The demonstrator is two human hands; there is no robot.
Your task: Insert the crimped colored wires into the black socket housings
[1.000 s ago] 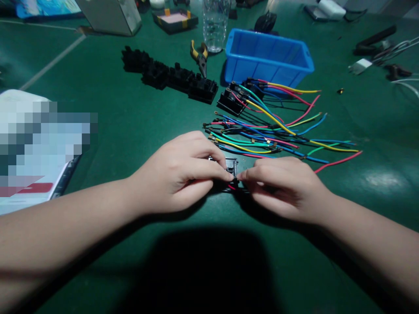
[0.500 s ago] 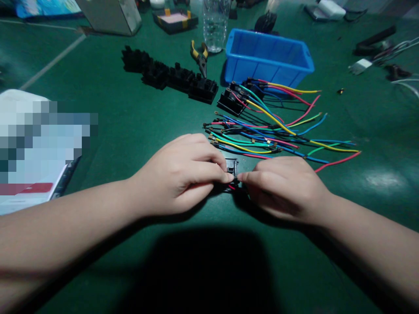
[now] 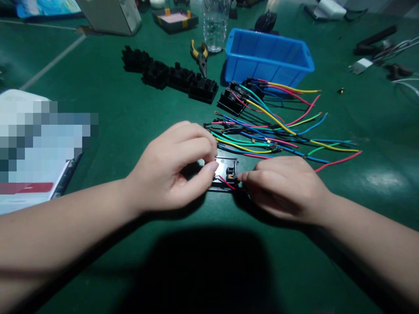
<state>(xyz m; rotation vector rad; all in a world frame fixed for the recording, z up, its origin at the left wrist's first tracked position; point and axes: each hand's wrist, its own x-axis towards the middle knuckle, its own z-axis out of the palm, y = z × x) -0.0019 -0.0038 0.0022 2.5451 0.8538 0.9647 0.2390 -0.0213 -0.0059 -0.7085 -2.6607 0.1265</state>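
A small black plastic housing lies on the green table between my hands. A brass-coloured contact shows in its slot, and a short red wire crosses its near side. My left hand is curled over the left end, thumb and forefinger nearly meeting there; what is between the tips is hidden. At the right edge, my right hand is closed, its fingertips pinching the housing beside the slot. Its other fingers are folded under.
Loose coloured wires with metal terminals lie beyond my hands. Behind them stand a blue bin, black housings in a row, pliers and a clear bottle. A partly pixelated device is at left.
My left hand has drawn back left from the slot, with thumb and forefinger a little wider apart. More of the housing and its contact now show. My right hand has stayed put.
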